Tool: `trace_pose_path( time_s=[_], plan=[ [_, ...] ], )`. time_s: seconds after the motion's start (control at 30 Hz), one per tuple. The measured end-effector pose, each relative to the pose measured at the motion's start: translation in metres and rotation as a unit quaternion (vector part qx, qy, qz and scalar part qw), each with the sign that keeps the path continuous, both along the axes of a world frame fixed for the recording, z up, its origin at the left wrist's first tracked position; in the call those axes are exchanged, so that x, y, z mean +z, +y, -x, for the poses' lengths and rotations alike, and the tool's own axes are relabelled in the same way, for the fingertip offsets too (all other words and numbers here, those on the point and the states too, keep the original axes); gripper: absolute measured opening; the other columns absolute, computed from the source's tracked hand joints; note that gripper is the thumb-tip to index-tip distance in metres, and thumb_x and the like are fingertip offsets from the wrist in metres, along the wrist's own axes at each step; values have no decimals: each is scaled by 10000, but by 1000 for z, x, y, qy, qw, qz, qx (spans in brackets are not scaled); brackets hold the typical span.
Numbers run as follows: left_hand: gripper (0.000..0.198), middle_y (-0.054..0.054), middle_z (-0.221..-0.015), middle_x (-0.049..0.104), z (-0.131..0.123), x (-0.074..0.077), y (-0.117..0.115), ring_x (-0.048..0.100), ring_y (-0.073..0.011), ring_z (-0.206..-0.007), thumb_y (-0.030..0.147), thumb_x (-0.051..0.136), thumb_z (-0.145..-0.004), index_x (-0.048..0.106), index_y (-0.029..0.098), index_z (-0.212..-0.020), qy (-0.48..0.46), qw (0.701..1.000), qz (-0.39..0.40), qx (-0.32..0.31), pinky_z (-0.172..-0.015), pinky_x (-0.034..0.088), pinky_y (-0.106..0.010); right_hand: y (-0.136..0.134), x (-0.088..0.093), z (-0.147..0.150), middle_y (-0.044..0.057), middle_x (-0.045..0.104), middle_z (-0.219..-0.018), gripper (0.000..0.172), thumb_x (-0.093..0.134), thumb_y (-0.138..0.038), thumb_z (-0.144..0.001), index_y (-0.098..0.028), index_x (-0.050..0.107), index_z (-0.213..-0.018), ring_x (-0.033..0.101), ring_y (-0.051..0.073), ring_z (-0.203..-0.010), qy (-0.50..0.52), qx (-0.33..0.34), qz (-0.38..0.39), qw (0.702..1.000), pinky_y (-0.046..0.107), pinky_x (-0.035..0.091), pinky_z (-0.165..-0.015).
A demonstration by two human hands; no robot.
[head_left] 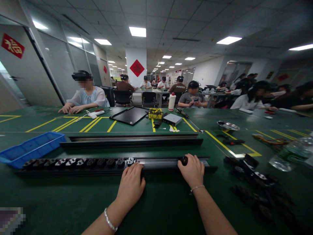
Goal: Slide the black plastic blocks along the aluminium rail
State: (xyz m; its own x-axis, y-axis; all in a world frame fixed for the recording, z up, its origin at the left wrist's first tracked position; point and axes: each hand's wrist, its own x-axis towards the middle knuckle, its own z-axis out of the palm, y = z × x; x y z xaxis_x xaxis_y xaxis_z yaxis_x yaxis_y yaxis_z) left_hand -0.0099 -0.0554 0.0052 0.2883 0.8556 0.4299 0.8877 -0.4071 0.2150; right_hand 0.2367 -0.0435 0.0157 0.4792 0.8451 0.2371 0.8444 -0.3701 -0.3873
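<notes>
A long black channel rail (158,164) lies across the green table before me, with a shiny strip along its inside. Small black parts (91,162), some with silvery tops, fill its left portion in a row. Over the rail's near edge, beside the last part of the row, my left hand (130,182) is closed with its fingertips on the rail; the fingertips are partly hidden. Farther right, my right hand (193,171) pinches a small dark round-looking part (184,160) at the rail. How far that part sits inside the channel cannot be seen.
Another black rail (132,142) lies behind. A blue tray (31,148) stands left; loose black parts (261,189) and a plastic bottle (290,153) lie right. Farther back are a metal bowl (228,126), a black panel (130,115) and a grey box (172,119). People sit beyond.
</notes>
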Motion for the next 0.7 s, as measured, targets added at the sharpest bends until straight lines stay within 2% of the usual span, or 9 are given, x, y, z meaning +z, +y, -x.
trace_pose_path(
  time_s=[0.7],
  plan=[
    [378,-96,-1185,611,0,-2,1,505,-234,-1174,165,444,-788,528,176,-1156,0,1000,6,1,-998,363,-433,-2,5,-2,71,514,-1317,470,391,-376,-802,-175,533,-1203,328,222,-1299,11,1,4,1000,429,148,-1087]
  ],
)
